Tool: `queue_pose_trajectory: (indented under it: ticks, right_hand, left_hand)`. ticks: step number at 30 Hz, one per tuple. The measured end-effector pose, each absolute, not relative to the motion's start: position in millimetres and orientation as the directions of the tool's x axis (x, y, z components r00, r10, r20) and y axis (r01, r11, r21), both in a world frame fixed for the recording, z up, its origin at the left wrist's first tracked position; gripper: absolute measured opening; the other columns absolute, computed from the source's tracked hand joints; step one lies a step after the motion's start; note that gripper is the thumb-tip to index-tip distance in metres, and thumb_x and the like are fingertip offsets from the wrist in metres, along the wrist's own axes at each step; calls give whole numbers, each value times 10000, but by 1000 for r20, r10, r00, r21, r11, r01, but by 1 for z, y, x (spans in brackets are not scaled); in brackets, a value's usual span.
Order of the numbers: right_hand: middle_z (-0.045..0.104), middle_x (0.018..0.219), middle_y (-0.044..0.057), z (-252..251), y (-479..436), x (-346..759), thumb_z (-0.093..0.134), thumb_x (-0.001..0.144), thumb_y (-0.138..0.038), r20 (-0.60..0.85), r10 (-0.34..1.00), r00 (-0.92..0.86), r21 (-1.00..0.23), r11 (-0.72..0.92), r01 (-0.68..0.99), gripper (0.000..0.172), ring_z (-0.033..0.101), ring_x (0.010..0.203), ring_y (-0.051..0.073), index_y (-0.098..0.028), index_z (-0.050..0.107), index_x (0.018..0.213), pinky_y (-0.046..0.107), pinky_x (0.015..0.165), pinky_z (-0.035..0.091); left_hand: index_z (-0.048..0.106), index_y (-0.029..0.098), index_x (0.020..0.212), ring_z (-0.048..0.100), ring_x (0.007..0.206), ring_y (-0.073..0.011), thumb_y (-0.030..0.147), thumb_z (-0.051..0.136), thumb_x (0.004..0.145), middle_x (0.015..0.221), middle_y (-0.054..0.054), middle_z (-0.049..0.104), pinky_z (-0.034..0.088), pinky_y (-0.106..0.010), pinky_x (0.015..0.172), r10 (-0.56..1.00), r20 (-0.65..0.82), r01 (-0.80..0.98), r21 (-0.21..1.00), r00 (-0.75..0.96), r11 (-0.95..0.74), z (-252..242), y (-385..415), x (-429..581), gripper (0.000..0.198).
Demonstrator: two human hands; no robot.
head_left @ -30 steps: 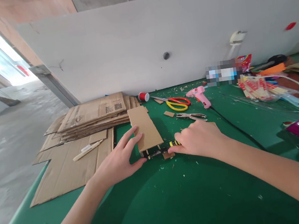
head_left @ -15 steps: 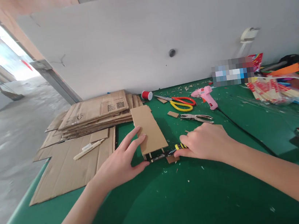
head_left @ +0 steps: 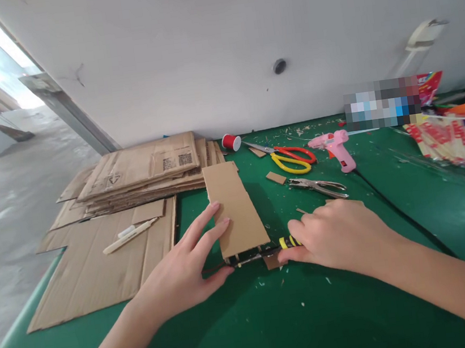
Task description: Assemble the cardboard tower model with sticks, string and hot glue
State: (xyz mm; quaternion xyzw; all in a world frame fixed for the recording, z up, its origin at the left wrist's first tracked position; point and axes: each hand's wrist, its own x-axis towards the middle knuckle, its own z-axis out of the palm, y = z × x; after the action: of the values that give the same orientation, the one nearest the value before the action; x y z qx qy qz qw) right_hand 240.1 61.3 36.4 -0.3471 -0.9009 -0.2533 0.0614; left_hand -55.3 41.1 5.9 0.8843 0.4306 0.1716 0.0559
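— What does the head view show at the middle of the table (head_left: 278, 328)?
— A long cardboard strip (head_left: 235, 208) lies flat on the green top, running away from the person. I'll place everything from that.
— Where's the left hand?
— The left hand (head_left: 185, 268) is on the strip's near left part. Its fingers (head_left: 215, 234) are stretched out and spread, flat on the cardboard, with the thumb by the near edge. It presses down and grips nothing.
— And the right?
— The right hand (head_left: 337, 234) is just right of the strip's near end. Its fingers are curled tight round the yellow-and-black handle of a utility knife (head_left: 286, 242). The blade lies along the strip's near edge, pointing left. I can't tell whether it bites into the cardboard.
— Anything beside the blade?
— A small cardboard scrap (head_left: 273, 261) is at the strip's near right corner.
— What's farther out?
— Left of the strip's far end sits a stack of flattened boxes (head_left: 146, 168). Nearer on that side is a flat cardboard sheet (head_left: 108, 270) with a white pen (head_left: 129, 236) on it. A red thread spool (head_left: 231, 141) stands just beyond the far end. To the right are scissors (head_left: 292, 157), a metal hand punch (head_left: 317, 187) and a pink glue gun (head_left: 335, 146).
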Motion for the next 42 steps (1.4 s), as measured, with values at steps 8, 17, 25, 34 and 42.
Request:
queue_pose_trajectory:
  ticks: [8,17,25,34,42]
  right_hand:
    - [494,409,3,29,67,243,225,1015,-574,309,577,-756,358,666,654,653,529,356,178,-208,500,548,300,479,83]
    - [516,424,4,22,73,245,257,1007,-589,292,583,-758,331,682,652,645,534,369,173,-203,514,559,299,478,91]
    - [514,451,-2,20,67,246,295,1003,-581,307,573,-760,362,669,650,608,531,393,165,-200,514,583,292,466,147]
    - [519,452,-3,13,67,247,283,989,-615,330,574,-749,351,662,662,619,542,400,162,-203,518,591,295,444,174]
    - [553,456,8,9,68,247,312,969,-648,321,589,-741,325,667,671,626,570,413,178,-194,540,602,296,455,141]
  left_hand:
    - [268,284,1504,436,1409,-319,272,591,903,1635,-109,222,590,-386,972,776,265,739,244,572,-628,5,45,-53,682]
    - [271,285,1498,444,1402,-326,267,597,900,1624,-123,244,609,-385,933,777,272,738,252,567,-626,4,47,-53,681]
    - [297,260,1480,459,1395,-307,256,581,905,1614,-127,270,615,-362,918,786,260,750,243,561,-615,7,45,-51,642]
    - [307,244,1474,430,1418,-285,249,582,902,1617,-122,265,580,-360,984,785,270,751,238,558,-616,6,44,-49,635]
    - [307,189,1473,422,1418,-308,239,562,886,1608,-170,253,531,-431,1042,784,265,766,192,561,-614,9,40,-46,642]
